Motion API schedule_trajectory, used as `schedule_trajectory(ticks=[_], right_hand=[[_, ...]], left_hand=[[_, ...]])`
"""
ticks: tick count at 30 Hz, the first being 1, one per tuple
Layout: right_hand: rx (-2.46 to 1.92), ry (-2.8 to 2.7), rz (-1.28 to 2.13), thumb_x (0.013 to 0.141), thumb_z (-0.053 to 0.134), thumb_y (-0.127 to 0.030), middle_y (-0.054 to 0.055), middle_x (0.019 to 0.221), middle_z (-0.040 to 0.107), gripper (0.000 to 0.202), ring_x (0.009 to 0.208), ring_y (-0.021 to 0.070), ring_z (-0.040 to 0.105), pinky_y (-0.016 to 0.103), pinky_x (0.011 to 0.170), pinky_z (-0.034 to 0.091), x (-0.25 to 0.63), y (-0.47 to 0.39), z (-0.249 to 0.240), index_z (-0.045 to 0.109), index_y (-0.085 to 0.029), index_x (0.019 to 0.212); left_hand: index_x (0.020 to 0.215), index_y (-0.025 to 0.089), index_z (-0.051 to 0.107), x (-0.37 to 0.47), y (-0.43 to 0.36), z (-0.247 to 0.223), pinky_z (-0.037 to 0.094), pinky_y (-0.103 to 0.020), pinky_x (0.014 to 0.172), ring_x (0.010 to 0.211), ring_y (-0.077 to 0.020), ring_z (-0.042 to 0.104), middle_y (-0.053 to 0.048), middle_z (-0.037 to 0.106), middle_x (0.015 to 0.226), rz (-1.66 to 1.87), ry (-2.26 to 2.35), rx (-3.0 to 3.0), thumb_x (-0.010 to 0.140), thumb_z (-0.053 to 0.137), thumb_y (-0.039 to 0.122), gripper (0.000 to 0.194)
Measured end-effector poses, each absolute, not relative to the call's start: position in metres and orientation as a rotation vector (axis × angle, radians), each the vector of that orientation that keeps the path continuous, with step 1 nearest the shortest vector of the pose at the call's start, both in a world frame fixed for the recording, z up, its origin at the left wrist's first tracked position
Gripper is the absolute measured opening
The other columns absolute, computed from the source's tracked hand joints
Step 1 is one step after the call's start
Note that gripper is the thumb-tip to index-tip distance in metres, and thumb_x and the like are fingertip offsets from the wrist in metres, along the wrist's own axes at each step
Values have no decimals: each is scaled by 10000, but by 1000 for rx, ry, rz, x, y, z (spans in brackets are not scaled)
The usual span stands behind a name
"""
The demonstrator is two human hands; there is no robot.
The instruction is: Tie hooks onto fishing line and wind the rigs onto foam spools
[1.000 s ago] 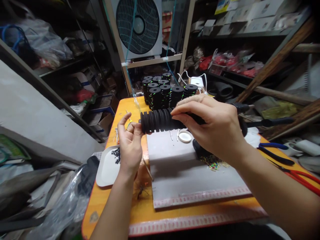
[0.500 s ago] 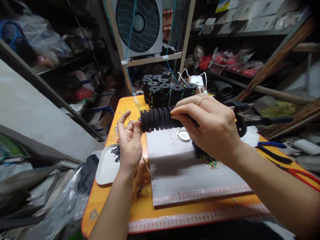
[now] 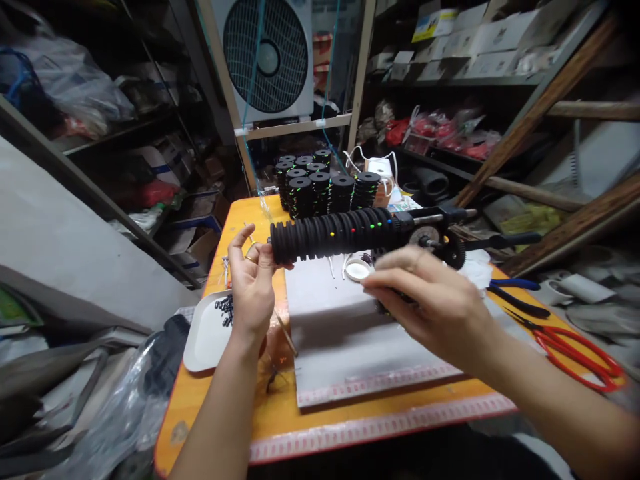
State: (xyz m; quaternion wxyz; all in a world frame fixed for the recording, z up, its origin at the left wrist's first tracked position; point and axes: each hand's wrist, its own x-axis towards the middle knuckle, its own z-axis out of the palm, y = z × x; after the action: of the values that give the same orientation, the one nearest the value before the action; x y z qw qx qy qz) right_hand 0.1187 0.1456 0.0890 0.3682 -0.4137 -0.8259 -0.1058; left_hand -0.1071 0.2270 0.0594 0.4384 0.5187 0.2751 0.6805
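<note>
A: Where is the ribbed black cylinder (image 3: 320, 239) located?
B: At the centre of the frame, above the grey board (image 3: 350, 347).
A: How is it oriented?
B: The long axis lies almost level across the frame, slightly higher at the right. One end points toward the left edge; the other adjoins a metal shaft (image 3: 430, 219) that points right, with a black gear (image 3: 456, 251) below.
A: Are there surface markings?
B: Coloured dots (image 3: 353, 230) run from mid-length rightward: yellow, red, two green, blue.
A: What is the left hand (image 3: 254, 290) doing?
B: Its thumb and fingers grasp the cylinder's left end.
A: And the right hand (image 3: 440, 300)?
B: It is below the cylinder, apart from it, near the round white dish (image 3: 359, 271). Thumb and forefinger are drawn together; whether they grasp anything cannot be told.
A: Which items are adjacent?
B: Upright black rolls (image 3: 300, 190) stand upper centre; the white tray (image 3: 200, 343) sits lower left.
</note>
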Motion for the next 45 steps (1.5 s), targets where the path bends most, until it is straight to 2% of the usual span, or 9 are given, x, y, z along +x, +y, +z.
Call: schedule_trajectory(ticks=[3, 8, 12, 18, 23, 27, 32, 38, 45], right_hand=[[-1423, -2277, 4, 954, 502, -165, 59, 940, 608, 146, 800, 187, 604, 324, 658, 501, 148, 133, 47, 637, -209, 920], [-1600, -2212, 50, 945, 525, -206, 82, 921, 628, 113, 836, 245, 626, 409, 727, 513, 167, 128, 2, 634, -183, 962], [-1575, -2208, 143, 985, 446, -211, 74, 972, 622, 159, 884, 210, 623, 366, 766, 521, 160, 123, -2, 603, -196, 961], [-1532, -2193, 207, 981, 471, -212, 70, 1024, 617, 153, 940, 200, 613, 351, 806, 519, 159, 122, 6, 622, -220, 1008], [-1506, -2182, 190, 931, 581, -228, 64, 981, 638, 94, 913, 218, 622, 370, 783, 527, 157, 125, 3, 675, -225, 931], [-1455, -2167, 133, 939, 544, -174, 72, 937, 642, 138, 878, 215, 617, 361, 742, 530, 152, 123, 2, 670, -208, 895], [-1252, -2128, 59, 949, 521, -138, 65, 925, 653, 120, 854, 175, 617, 313, 719, 528, 138, 123, 33, 626, -195, 963], [-965, -1925, -114, 884, 602, -55, 32, 925, 712, 182, 869, 146, 672, 266, 794, 535, 108, 144, 110, 636, -196, 995], [-897, -1894, -303, 897, 639, -145, 3, 873, 746, 82, 813, 145, 702, 288, 773, 556, 80, 189, 145, 682, -211, 877]], left_hand=[[1229, 261, 480, -107, 227, 59, 591, -282, 714, 746, -147, 676, 7, 598, 813, 1687, 695, 1283, 884, 653, 435, 423], [1230, 257, 486, -106, 228, 59, 599, -266, 696, 752, -141, 679, 6, 602, 824, 1696, 691, 1279, 884, 655, 429, 421], [1214, 258, 496, -107, 228, 59, 604, -281, 739, 776, -145, 687, 8, 605, 821, 1698, 691, 1272, 886, 654, 428, 402], [1226, 252, 493, -107, 228, 58, 607, -297, 767, 806, -154, 693, -1, 623, 842, 1703, 701, 1265, 863, 679, 444, 451], [1232, 256, 489, -107, 228, 58, 606, -302, 780, 817, -156, 692, 3, 618, 839, 1705, 710, 1262, 874, 669, 431, 436], [1216, 260, 491, -106, 227, 60, 603, -308, 782, 801, -156, 688, -4, 620, 839, 1696, 717, 1266, 892, 645, 422, 394], [1213, 270, 503, -105, 224, 62, 598, -311, 781, 820, -161, 671, 0, 572, 846, 1691, 748, 1273, 908, 621, 410, 356], [1253, 301, 493, -108, 226, 62, 573, -256, 842, 1054, -152, 613, -54, 565, 1218, 1730, 727, 1307, 902, 647, 350, 387], [1209, 273, 535, -110, 228, 62, 550, -269, 902, 1021, -135, 646, -40, 633, 1124, 1740, 748, 1277, 886, 674, 339, 358]])
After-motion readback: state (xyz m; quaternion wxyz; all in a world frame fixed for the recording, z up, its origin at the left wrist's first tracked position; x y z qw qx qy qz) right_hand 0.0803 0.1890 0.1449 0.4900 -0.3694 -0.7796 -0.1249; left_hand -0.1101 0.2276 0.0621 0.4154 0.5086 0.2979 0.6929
